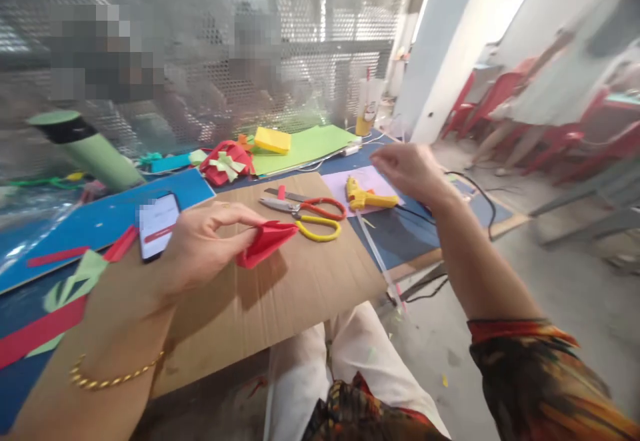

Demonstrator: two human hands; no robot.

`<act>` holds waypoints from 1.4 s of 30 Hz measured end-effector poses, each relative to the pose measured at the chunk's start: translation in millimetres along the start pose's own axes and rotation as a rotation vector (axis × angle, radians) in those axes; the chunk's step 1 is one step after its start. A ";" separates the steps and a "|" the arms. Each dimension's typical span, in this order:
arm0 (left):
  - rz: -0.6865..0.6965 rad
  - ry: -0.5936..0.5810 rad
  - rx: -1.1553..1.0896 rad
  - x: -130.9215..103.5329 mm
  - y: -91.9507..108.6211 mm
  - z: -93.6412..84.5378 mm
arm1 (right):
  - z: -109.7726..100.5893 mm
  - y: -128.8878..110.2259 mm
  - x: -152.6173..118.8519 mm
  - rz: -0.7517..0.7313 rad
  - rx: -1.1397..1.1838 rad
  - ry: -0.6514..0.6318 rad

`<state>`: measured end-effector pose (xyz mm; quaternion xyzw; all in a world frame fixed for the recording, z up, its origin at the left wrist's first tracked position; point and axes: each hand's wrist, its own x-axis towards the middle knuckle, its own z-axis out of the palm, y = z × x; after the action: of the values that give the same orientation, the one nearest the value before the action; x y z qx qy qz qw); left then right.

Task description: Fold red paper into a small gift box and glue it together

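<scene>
My left hand (213,241) pinches a folded piece of red paper (266,242) above a sheet of brown cardboard (320,281). Just beyond the paper, scissors (315,217) with one red and one yellow handle lie on the cardboard. My right hand (407,171) is raised at the right with its fingers curled together; whether anything is in them is hidden. Nearest to it is a yellow glue gun (370,197), resting on a light purple sheet (337,184). A clear glue stick (373,247) extends from the gun past the table edge.
A phone (159,227) lies left of the cardboard, near red strips (45,327) and green paper cutouts (75,281). Behind are a green bottle (95,154), a red paper piece with a green bow (227,163), a yellow block (273,139) and a drink cup (367,111). A black cord (483,191) runs right.
</scene>
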<state>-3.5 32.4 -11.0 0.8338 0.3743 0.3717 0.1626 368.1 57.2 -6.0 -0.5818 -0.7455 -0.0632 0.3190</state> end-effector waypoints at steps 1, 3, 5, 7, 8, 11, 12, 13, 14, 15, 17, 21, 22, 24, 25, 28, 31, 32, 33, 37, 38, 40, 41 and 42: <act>0.000 0.022 -0.001 0.7 -2.5 -0.5 | 0.4 2.6 -4.3 0.056 -0.095 -0.093; -0.003 0.050 -0.013 1.9 -6.2 -1.6 | 3.3 1.0 -12.9 0.105 -0.235 -0.270; -0.008 0.061 -0.037 3.1 -7.5 -2.3 | 8.0 -4.3 -20.0 0.110 -0.336 -0.415; -0.020 0.062 -0.062 4.0 -6.8 -2.2 | 14.2 -5.7 -25.1 0.080 -0.413 -0.494; -0.028 0.066 -0.072 4.4 -6.0 -1.9 | 18.2 -3.2 -26.8 0.055 -0.440 -0.505; -0.049 0.077 -0.089 5.3 -4.4 0.4 | 34.4 17.2 -28.6 -0.022 -0.410 -0.425; -0.056 0.077 -0.097 5.7 -4.6 1.2 | 40.8 26.2 -28.0 -0.054 -0.345 -0.351; -0.067 0.077 -0.106 6.1 -5.1 1.9 | 46.9 34.8 -26.9 -0.116 -0.251 -0.278; -0.091 0.092 -0.113 6.5 -6.0 2.3 | 52.3 42.0 -25.5 -0.153 -0.209 -0.257; -0.121 0.108 -0.124 7.0 -7.1 2.4 | 56.3 47.3 -23.9 -0.165 -0.184 -0.219; -0.172 0.127 -0.157 8.2 -8.8 2.0 | 58.4 50.2 -20.5 -0.091 -0.110 -0.105; -0.266 0.141 -0.252 10.3 -7.8 0.8 | 40.6 23.8 -13.5 0.008 -0.009 -0.048; -0.296 0.137 -0.288 10.6 -6.8 0.6 | 33.9 11.2 -11.9 0.002 0.021 -0.046; -0.356 0.122 -0.382 11.0 -4.3 0.3 | 21.5 -18.3 -8.9 -0.002 0.201 0.004; -0.382 0.113 -0.432 11.2 -3.1 0.1 | 16.6 -33.9 -7.7 -0.036 0.270 0.036; -0.430 0.103 -0.523 11.5 -0.5 -1.6 | 10.2 -73.6 -5.5 -0.236 0.392 0.137; -0.457 0.119 -0.520 11.6 1.3 -4.9 | 15.0 -90.9 -5.0 -0.482 0.402 0.182; -0.465 0.125 -0.513 11.5 2.1 -6.1 | 18.0 -91.5 -5.4 -0.537 0.391 0.186; -0.477 0.132 -0.500 11.4 3.1 -7.3 | 21.2 -90.2 -6.3 -0.577 0.379 0.184; -0.544 0.150 -0.388 11.3 10.5 -10.7 | 31.4 -77.8 -14.3 -0.584 0.326 0.087; -0.561 0.153 -0.360 11.6 13.0 -11.1 | 33.1 -75.2 -16.8 -0.581 0.316 0.044; -0.595 0.155 -0.323 12.5 18.6 -11.3 | 36.6 -71.8 -21.1 -0.593 0.317 -0.011; -0.613 0.155 -0.313 13.1 21.3 -11.1 | 38.6 -71.0 -22.7 -0.608 0.330 -0.017; -0.631 0.152 -0.304 13.9 24.0 -10.9 | 40.8 -70.5 -24.0 -0.624 0.347 -0.017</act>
<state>6.6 26.7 16.4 0.6135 0.5648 0.4155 0.3633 290.6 34.1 -31.9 -0.2639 -0.8895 -0.0254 0.3722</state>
